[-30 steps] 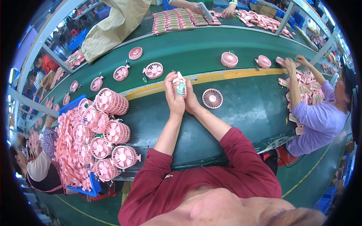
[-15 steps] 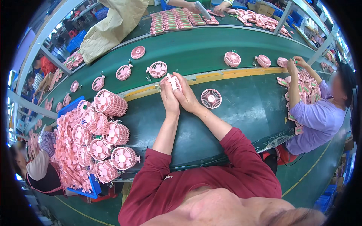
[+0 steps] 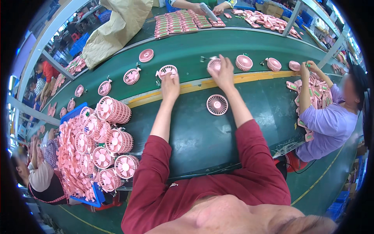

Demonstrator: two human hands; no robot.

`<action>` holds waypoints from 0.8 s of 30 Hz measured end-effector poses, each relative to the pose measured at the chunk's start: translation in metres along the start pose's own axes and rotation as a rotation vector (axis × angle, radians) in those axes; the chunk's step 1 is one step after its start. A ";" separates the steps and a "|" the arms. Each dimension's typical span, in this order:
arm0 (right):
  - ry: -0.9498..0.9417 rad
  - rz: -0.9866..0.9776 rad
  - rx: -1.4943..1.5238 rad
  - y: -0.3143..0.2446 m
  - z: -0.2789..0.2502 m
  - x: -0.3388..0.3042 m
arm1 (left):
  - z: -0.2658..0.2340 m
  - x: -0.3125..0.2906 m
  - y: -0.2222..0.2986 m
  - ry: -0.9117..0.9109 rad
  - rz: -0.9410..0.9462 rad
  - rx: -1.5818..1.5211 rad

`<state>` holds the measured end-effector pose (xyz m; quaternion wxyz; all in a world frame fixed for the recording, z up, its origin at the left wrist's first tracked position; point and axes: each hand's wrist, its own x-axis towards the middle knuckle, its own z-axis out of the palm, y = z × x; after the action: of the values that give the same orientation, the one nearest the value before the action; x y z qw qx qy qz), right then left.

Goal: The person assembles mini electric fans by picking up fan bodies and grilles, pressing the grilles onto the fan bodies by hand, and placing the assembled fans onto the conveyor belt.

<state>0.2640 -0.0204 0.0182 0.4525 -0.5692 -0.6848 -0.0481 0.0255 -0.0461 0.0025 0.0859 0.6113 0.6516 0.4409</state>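
My right hand (image 3: 225, 76) grips a round pink fan head (image 3: 214, 65) on the green conveyor belt, with a small wire end sticking out to its left. To its left, my left hand (image 3: 170, 87) has its fingers closed over the near rim of another pink fan head (image 3: 166, 70), also on the belt; the fingertips are partly hidden. On the dark green bench between my forearms lies a loose pink slotted fan cover (image 3: 217, 105).
Stacked fan housings (image 3: 113, 109) stand left, by a blue crate (image 3: 98, 196) of pink blades (image 3: 70, 156). More fan heads (image 3: 244, 62) line the belt. A co-worker in lilac (image 3: 325, 121) sits right beside pink parts (image 3: 311, 93). Another person's hands work across the belt.
My hands have parted from the fan head they held together. The right moved right and forward onto the belt with a fan head; the left reached to the fan head at left.
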 end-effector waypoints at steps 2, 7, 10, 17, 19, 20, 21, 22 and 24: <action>-0.045 -0.109 -0.048 0.014 -0.021 -0.012 | -0.010 0.015 -0.010 -0.073 -0.076 0.183; -0.588 -0.221 0.144 -0.011 -0.091 -0.077 | -0.013 0.050 -0.024 -0.122 -0.119 0.364; -0.666 -0.316 0.072 -0.019 -0.100 -0.097 | -0.004 0.067 -0.035 -0.125 -0.161 0.262; -0.495 -0.054 0.509 -0.022 -0.077 -0.073 | 0.012 0.060 -0.031 -0.159 -0.149 0.237; -0.545 0.234 0.692 -0.043 -0.064 -0.059 | 0.006 0.043 -0.034 -0.011 -0.134 0.032; -0.541 0.326 0.811 -0.050 -0.053 -0.053 | 0.004 0.034 -0.035 0.128 -0.113 -0.180; -0.514 0.368 0.912 -0.067 -0.046 -0.047 | 0.000 0.024 -0.037 0.081 -0.303 -0.515; -0.464 0.383 0.992 -0.072 -0.040 -0.042 | 0.005 0.012 -0.025 0.074 -0.308 -0.714; -0.372 0.388 1.116 -0.076 -0.025 -0.036 | 0.006 -0.014 0.006 -0.041 -0.366 -1.252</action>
<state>0.2134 -0.0878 0.0430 0.5556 -0.3600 -0.5580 0.5004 0.0369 -0.0561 -0.0033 0.5116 0.3331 0.3635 0.7037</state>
